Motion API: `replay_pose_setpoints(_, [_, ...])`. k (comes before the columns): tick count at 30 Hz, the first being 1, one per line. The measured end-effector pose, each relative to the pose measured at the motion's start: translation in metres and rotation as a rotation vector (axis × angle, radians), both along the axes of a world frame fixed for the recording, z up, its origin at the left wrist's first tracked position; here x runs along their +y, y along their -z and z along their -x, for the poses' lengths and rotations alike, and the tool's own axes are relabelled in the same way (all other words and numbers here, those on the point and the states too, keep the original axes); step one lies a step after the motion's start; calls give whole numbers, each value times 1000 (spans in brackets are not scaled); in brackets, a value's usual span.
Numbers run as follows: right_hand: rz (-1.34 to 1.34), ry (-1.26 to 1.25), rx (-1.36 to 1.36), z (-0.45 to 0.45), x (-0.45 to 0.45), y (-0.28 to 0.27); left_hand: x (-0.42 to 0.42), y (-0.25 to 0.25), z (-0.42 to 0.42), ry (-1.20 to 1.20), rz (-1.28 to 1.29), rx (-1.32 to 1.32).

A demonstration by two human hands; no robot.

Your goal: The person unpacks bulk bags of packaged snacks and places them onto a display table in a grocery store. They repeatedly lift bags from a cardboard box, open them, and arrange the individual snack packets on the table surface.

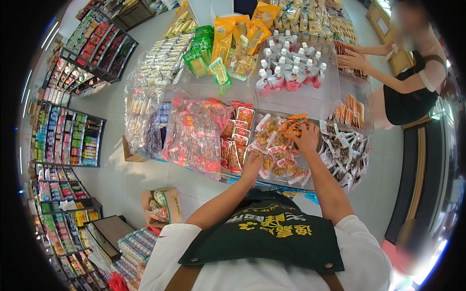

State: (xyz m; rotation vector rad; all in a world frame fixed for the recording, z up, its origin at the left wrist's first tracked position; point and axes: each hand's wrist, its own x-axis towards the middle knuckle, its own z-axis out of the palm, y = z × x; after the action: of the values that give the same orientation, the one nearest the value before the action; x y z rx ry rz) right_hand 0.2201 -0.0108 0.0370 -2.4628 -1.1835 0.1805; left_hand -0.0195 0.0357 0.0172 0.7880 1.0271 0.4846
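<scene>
My right hand (308,137) grips a few orange snack packets (294,125) at the back of a compartment. Under and around them lies a heap of clear-wrapped brown snacks (276,152) with red-and-white labels. At the compartment's left side, my left hand (253,164) reaches in among these packs. Its fingertips are partly hidden, so I cannot tell whether it holds one. Red-and-white packs (238,136) stand in rows just left of it. Right of my right forearm, clear packs with dark contents (344,152) fill another compartment.
A large pink-printed plastic bag (194,136) lies on the display's left. White-capped pouches (287,65) stand behind my hands. Another person's hands (351,56) touch packs at the far right. An open carton (171,205) sits on the floor; stocked shelves (69,134) line the left.
</scene>
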Motion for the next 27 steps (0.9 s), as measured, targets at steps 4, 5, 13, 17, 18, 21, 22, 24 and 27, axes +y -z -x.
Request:
replay_pose_setpoints(4, [-83, -22, 61, -10, -1, 28, 15, 6, 3, 128, -221, 49])
replay_pose_setpoints(5, [-83, -16, 107, -13, 0, 33, 20, 5, 2, 104, -296, 69])
replay_pose_setpoints(13, [-27, -16, 249, -20, -9, 22, 151, -128, -19, 138, -982, 125])
replay_pose_setpoints(17, [-74, 128, 418, 6, -15, 36, 268, -144, -85, 154, -1186, 91])
replay_pose_setpoints(18, [-68, 139, 436, 10, -15, 35, 297, -143, -98, 301, -1375, 221])
replay_pose_setpoints(21, [-4, 146, 410, 30, -16, 21, 343, -139, -129, 720, -1776, 677])
replay_pose_setpoints(22, [-110, 181, 311, 37, -23, 28, 339, -144, -138, 846, -1788, 872])
replay_pose_setpoints(24, [-314, 213, 111, 55, -32, 44, 349, -138, -149, 1042, -1790, 1106])
replay_pose_setpoints(27, [-213, 385, 343, 75, -43, 17, 340, -130, -152, 994, -1800, 1179])
